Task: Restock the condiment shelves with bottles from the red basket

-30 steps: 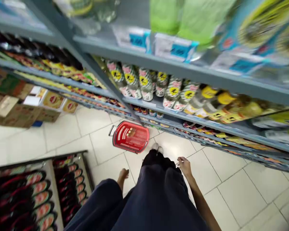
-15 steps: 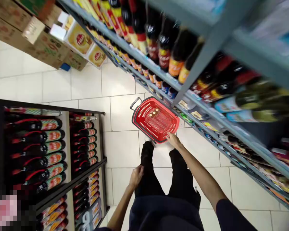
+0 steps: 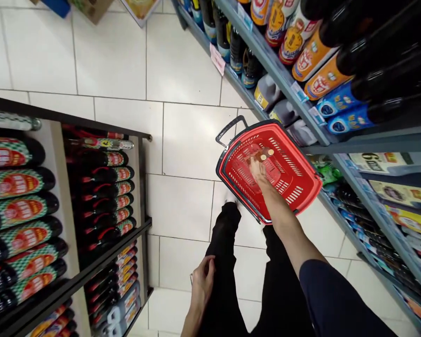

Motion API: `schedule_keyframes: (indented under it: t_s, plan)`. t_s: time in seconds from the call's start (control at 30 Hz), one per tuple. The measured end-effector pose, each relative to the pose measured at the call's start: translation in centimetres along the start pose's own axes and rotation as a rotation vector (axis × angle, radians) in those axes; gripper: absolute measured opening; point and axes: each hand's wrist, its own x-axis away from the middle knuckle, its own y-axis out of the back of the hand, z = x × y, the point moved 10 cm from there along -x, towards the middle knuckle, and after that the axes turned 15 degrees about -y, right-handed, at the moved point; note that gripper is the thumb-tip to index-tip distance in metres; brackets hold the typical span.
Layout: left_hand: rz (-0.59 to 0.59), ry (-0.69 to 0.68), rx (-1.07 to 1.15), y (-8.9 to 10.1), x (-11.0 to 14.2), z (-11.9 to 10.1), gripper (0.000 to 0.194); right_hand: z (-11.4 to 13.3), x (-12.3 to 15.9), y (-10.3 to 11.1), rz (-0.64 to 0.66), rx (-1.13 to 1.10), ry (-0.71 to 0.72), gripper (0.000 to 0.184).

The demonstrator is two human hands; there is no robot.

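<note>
Our right hand (image 3: 258, 174) has moved from the near rim of the red basket (image 3: 303, 189) half a second ago to inside it, with its fingers over the packet (image 3: 263, 156) on the basket's floor, toward the handle end; we cannot tell whether they grasp it. Below the basket's near edge, our left hand (image 3: 201, 283) hangs by the black trousers (image 3: 226, 234), fingers released and loosely bent. Our basket is beside the grey shelf's (image 3: 284, 79) lower edge.
</note>
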Motion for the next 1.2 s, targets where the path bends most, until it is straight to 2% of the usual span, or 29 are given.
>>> schedule_keyframes:
  t_s: [0.03, 0.1, 0.17, 0.23, 0.33, 0.4, 0.47, 0.5, 0.57, 0.67, 0.77, 0.8, 0.87, 0.93, 1.0, 1.1, 1.2]
  plan:
    - [0.000, 0.000, 0.041, 0.2, 0.0, -0.7, 0.046, -0.6, 1.8, 0.7, -0.007, 0.007, -0.020, 0.041]
    - [0.005, -0.008, 0.136, 0.6, 0.3, -3.1, 0.049, -2.2, 7.6, 3.4, -0.037, 0.004, -0.064, 0.041]
    - [0.017, -0.067, 0.219, 1.1, 0.5, -7.4, 0.050, -4.2, 15.6, 8.0, -0.089, -0.039, -0.093, 0.039]
    - [0.028, -0.196, 0.240, 2.2, 0.8, -13.4, 0.050, -5.8, 25.3, 14.5, -0.178, -0.188, -0.058, 0.028]
    - [0.125, -0.558, 0.175, 3.4, 3.0, -25.3, 0.049, -7.2, 41.7, 25.3, -0.396, -0.412, 0.070, 0.013]
    - [0.331, -0.824, 0.116, 2.5, 7.3, -33.4, 0.065, -6.9, 52.4, 31.5, -0.547, -0.480, 0.169, 0.014]
    - [0.630, -1.004, 0.030, 0.7, 13.8, -39.4, 0.089, -6.0, 61.8, 36.4, -0.660, -0.496, 0.232, 0.025]
    - [0.784, -1.054, -0.023, -0.3, 17.5, -41.5, 0.093, -5.6, 65.9, 38.5, -0.699, -0.494, 0.250, 0.029]
    - [1.037, -1.100, -0.105, -1.8, 25.2, -44.5, 0.087, -5.6, 73.2, 42.1, -0.766, -0.498, 0.256, 0.030]
    - [1.278, -1.074, -0.135, -4.3, 35.6, -47.0, 0.073, -8.6, 82.4, 46.2, -0.889, -0.552, 0.195, 0.019]
    - [1.345, -1.063, -0.080, -7.5, 43.4, -48.1, 0.072, -14.5, 89.7, 48.1, -0.986, -0.682, 0.103, 0.014]
    - [1.344, -1.071, -0.047, -8.7, 45.5, -48.1, 0.071, -16.7, 91.6, 48.1, -1.002, -0.753, 0.090, 0.019]
    - [1.312, -1.080, 0.029, -11.1, 48.9, -47.7, 0.066, -21.1, 94.9, 47.3, -1.039, -0.921, 0.103, 0.041]
    - [1.252, -1.086, 0.098, -13.2, 51.7, -46.9, 0.059, -25.4, 97.6, 45.2, -1.095, -1.083, 0.109, 0.055]
    - [1.162, -1.086, 0.168, -15.1, 54.2, -46.3, 0.059, -29.3, 99.3, 41.8, -1.121, -1.210, 0.060, 0.048]
    - [1.086, -1.074, 0.243, -18.0, 58.3, -46.2, 0.064, -33.3, 100.3, 36.3, -1.014, -1.355, 0.010, 0.042]
    - [1.072, -1.105, 0.271, -21.4, 63.0, -47.3, 0.063, -36.1, 101.5, 33.4, -0.905, -1.447, 0.061, 0.049]
